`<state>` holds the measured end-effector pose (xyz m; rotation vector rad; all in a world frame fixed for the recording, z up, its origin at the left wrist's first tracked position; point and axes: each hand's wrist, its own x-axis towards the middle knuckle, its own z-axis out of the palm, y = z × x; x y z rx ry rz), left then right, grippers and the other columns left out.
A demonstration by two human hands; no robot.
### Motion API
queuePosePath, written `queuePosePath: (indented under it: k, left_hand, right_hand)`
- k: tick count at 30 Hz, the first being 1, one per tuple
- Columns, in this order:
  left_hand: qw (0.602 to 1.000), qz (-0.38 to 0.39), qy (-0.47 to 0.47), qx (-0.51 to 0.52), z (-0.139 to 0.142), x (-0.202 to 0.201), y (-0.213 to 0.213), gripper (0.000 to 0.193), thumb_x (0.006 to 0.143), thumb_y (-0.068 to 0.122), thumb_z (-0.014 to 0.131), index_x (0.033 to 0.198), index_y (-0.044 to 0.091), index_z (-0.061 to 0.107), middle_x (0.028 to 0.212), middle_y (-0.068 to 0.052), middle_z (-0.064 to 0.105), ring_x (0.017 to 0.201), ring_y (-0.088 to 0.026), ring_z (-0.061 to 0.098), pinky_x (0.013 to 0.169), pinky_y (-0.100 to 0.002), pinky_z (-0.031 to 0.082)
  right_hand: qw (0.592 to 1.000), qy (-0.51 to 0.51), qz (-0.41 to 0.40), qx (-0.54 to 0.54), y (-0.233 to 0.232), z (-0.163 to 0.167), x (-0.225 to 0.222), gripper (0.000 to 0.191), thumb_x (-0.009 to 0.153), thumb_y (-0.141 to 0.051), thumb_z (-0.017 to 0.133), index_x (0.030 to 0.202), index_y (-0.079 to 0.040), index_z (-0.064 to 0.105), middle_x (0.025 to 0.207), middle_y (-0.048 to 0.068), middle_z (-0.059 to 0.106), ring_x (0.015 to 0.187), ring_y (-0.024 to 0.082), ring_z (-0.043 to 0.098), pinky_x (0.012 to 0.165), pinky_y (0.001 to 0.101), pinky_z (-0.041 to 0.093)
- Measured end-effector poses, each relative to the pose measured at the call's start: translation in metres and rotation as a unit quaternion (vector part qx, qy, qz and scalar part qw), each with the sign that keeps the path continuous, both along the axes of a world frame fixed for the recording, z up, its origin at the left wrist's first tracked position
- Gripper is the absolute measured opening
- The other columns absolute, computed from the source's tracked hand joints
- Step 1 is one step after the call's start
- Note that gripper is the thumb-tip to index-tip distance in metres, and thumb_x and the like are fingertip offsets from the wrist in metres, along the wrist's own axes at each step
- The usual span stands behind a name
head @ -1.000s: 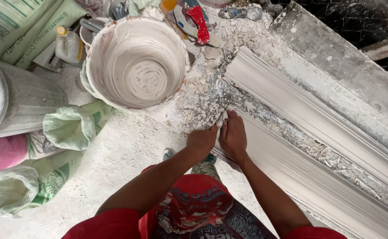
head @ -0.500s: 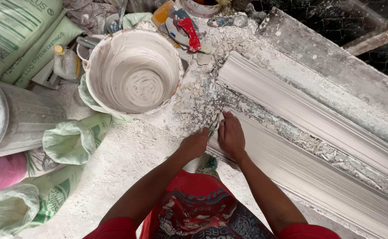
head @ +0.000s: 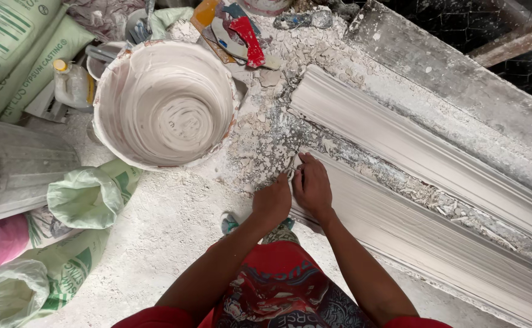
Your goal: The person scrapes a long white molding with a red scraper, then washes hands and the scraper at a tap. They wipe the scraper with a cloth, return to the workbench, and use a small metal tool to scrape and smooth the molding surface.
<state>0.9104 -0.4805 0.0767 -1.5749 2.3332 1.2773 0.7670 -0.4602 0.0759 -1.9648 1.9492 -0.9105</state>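
Note:
Two long white plaster mouldings lie side by side on a dusty work surface, the near one and the far one. Both my hands are at the near moulding's left end. My left hand is curled into a fist against that end. Beside it, my right hand lies on the moulding's top edge with fingers together, thumb touching the left hand. Broken plaster crumbs are scattered just beyond my fingers. What sits under the fingers is hidden.
A plaster-coated white bucket stands to the left. Green and white sacks, a grey ribbed bin, a small plastic bottle and a red-handled tool crowd the left and back. A dusty plank runs behind the mouldings.
Both hands stay at the near moulding's left end, shifting only slightly. The view itself has drifted a little.

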Motion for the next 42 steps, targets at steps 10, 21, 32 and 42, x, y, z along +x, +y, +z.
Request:
queuePosePath:
  k: [10,21,32,42]
  left_hand:
    - [0.951,0.146,0.128,0.241,-0.002,0.031,-0.034,0.040,0.105,0.020,0.039,0.135,-0.006,0.034,0.085,-0.027,0.070,0.069,-0.045,0.073,0.067,-0.060,0.061]
    - [0.993,-0.092,-0.005,-0.078,-0.023,0.053,0.017,0.033,0.094,0.012,0.054,0.126,0.004,0.046,0.090,-0.022,0.072,0.081,-0.043,0.072,0.067,-0.058,0.057]
    - [0.989,-0.106,0.005,-0.102,-0.031,0.057,0.017,0.023,0.094,0.014,0.056,0.114,0.006,0.047,0.082,-0.019,0.072,0.072,-0.040,0.072,0.058,-0.056,0.056]
    - [0.945,-0.251,-0.022,-0.209,-0.014,0.062,-0.028,0.020,0.096,0.015,0.057,0.115,0.010,0.052,0.067,-0.010,0.069,0.059,-0.030,0.073,0.046,-0.043,0.056]
  right_hand:
    - [1.000,0.018,-0.008,0.001,0.003,-0.009,-0.003,0.010,0.093,-0.007,0.058,0.099,0.001,0.058,0.135,0.021,0.063,0.133,0.042,0.054,0.111,0.0526,0.041]
    - [0.998,-0.001,-0.018,0.063,0.006,-0.010,-0.006,0.015,0.082,-0.014,0.060,0.077,-0.002,0.053,0.138,0.022,0.057,0.132,0.042,0.051,0.110,0.0515,0.041]
    - [0.997,-0.014,0.015,0.072,0.006,-0.012,-0.013,0.015,0.074,-0.016,0.058,0.074,-0.004,0.049,0.139,0.022,0.056,0.134,0.042,0.047,0.112,0.0522,0.036]
    - [0.997,-0.009,0.006,0.070,0.004,-0.009,-0.009,0.015,0.074,-0.016,0.056,0.076,-0.004,0.048,0.136,0.023,0.057,0.135,0.042,0.047,0.113,0.0533,0.037]
